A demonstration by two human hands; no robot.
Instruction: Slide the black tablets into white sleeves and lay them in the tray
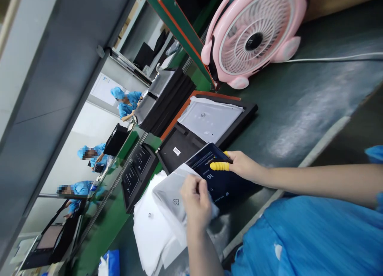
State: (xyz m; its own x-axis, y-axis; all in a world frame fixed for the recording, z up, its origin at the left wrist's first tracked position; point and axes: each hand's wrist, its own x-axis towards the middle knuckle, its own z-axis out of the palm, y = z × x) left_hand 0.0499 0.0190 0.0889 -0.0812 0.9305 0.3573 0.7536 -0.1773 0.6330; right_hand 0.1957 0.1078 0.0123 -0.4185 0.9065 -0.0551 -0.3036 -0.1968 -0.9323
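The left hand pinches a white plastic sleeve against the tablet; the right hand, wearing yellow finger cots, clasps the tablet's edge. A slack grip could drop it.

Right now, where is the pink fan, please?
In the head view, the pink fan stands at the top right on the dark bench top, just beyond the black tray and above the person's right hand.

The box has a glossy dark navy face, the bag is thin frosted white plastic, the finger cots matt yellow rubber, the fan smooth pink plastic, the bench mat faintly shiny dark green, and the smock soft blue cloth.
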